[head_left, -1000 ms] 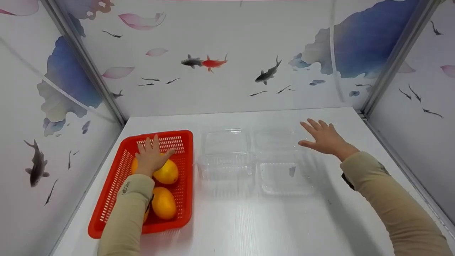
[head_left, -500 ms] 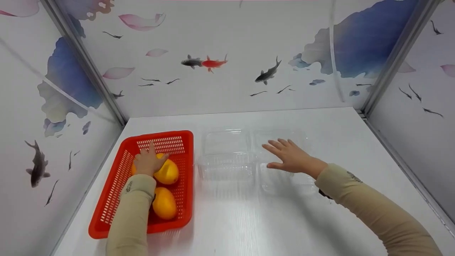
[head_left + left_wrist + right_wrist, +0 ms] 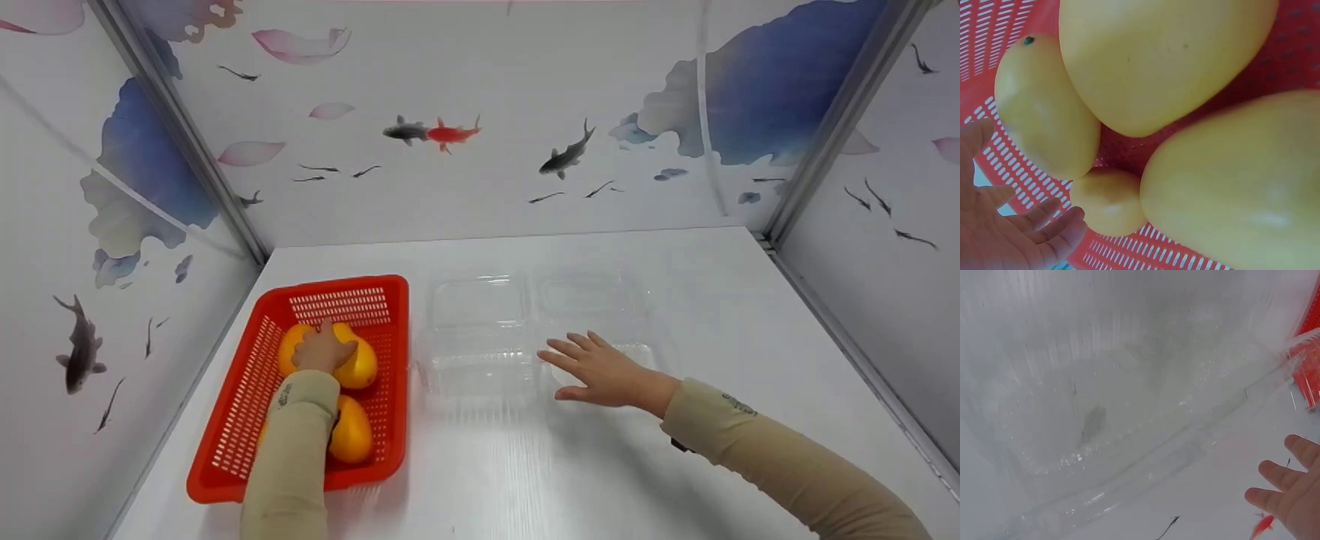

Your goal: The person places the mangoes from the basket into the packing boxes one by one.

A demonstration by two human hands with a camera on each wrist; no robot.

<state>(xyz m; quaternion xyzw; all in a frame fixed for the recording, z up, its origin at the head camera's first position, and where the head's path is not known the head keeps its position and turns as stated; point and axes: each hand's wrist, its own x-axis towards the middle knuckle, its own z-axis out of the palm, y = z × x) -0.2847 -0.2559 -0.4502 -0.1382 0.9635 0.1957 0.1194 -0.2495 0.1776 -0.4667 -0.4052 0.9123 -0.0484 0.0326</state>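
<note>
Fruits (image 3: 1168, 56), plump, smooth and yellow-orange, inside a red slotted basket (image 3: 403, 375).

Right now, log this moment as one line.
left hand: over yellow fruits in red basket, contact unclear | right hand: spread near clear containers, holding nothing

Four fruits (image 3: 1168, 56), one basket (image 3: 401, 360)

Clear plastic container (image 3: 1129, 450) seen up close, right hand (image 3: 1297, 495) held at lower right, fingers (image 3: 1266, 499) spread apart; red perforated basket (image 3: 1312, 318) cut off by right edge; red fish (image 3: 1262, 526) partly shown below
</note>
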